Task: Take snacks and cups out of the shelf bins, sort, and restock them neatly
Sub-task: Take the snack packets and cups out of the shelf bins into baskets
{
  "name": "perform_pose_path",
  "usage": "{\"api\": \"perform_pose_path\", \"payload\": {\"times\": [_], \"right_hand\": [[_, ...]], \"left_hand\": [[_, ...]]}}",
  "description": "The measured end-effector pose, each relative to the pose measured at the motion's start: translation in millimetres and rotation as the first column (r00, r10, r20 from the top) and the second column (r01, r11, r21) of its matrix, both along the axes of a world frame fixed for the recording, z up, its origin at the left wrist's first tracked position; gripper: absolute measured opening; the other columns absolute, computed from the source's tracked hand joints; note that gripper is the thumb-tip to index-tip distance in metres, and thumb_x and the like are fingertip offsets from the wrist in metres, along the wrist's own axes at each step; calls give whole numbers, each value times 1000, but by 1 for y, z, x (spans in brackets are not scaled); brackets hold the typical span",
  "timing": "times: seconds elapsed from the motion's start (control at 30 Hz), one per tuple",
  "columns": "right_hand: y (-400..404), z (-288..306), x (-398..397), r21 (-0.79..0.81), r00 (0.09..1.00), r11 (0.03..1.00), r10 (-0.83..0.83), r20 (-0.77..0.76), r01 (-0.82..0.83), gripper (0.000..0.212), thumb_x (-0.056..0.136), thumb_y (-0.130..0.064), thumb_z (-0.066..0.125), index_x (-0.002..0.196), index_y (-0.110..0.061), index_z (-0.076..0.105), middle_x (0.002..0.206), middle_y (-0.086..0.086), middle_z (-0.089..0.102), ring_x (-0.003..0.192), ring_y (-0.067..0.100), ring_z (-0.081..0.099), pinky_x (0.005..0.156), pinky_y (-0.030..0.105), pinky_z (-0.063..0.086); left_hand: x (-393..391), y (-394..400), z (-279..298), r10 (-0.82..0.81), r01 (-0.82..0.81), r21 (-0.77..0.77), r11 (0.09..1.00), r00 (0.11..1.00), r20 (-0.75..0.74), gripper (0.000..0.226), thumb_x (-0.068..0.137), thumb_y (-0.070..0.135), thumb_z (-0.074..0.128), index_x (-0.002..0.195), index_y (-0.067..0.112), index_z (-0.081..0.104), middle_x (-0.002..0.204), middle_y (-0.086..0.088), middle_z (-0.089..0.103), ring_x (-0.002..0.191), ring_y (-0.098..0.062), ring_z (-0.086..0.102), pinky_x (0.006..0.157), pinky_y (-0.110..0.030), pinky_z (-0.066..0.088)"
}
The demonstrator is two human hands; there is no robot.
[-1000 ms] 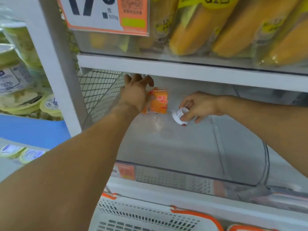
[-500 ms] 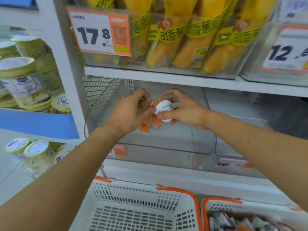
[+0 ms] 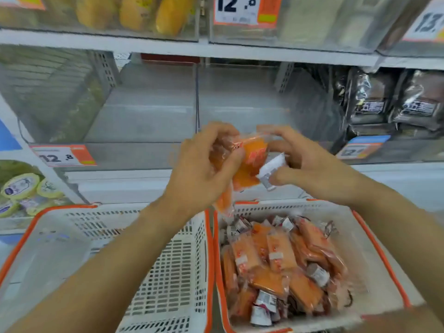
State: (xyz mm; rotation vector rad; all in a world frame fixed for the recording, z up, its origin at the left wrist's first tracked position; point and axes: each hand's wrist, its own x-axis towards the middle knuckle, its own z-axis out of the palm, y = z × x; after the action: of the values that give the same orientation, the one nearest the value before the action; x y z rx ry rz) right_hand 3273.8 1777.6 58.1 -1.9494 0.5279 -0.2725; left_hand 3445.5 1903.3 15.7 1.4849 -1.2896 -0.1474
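Observation:
My left hand (image 3: 204, 164) grips several orange snack packets (image 3: 249, 162) in front of the shelf, one hanging down below the palm. My right hand (image 3: 305, 162) pinches a small white packet (image 3: 270, 170) pressed against the orange ones. Both hands hover above the gap between two white baskets with orange rims. The right basket (image 3: 374, 241) holds a heap of orange packets (image 3: 278, 258) mixed with small white ones. The left basket (image 3: 168, 260) shows bare mesh walls. Behind the hands stand two clear shelf bins (image 3: 149, 116) with nothing visible in them.
Yellow snack bags (image 3: 134, 13) fill the upper bin on the left. Dark brown bags (image 3: 394, 99) stand in the bin at right. Lidded green cups (image 3: 21, 188) sit on the neighbouring shelf at left. Price tags (image 3: 62, 156) hang on the bin fronts.
Both hands have drawn back out of the shelf bin with the packets. The view has swung down and right, bringing the filled right basket under the hands.

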Motion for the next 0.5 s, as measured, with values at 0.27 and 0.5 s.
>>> {"api": "perform_pose_path", "payload": {"times": [0.27,0.5], "right_hand": [[-65,-131,-136,-157,832,976,-208,-513,147,53,78,-31,81,127,-34,58,122,-15,58,111,9,57,86,22,44],[-105,-196,-197,-196,603,980,-169,-780,21,81,83,-55,74,148,-18,43,149,3,48,129,24,50,102,34,42]], "left_hand": [[-110,-66,-164,110,128,446,886,876,-470,12,90,27,72,96,22,63,83,2,67,72,-11,62,66,-22,50],[-153,-94,-230,22,27,774,633,998,-52,49,92,58,55,125,22,58,116,-5,59,113,-26,54,92,-35,43]]}}
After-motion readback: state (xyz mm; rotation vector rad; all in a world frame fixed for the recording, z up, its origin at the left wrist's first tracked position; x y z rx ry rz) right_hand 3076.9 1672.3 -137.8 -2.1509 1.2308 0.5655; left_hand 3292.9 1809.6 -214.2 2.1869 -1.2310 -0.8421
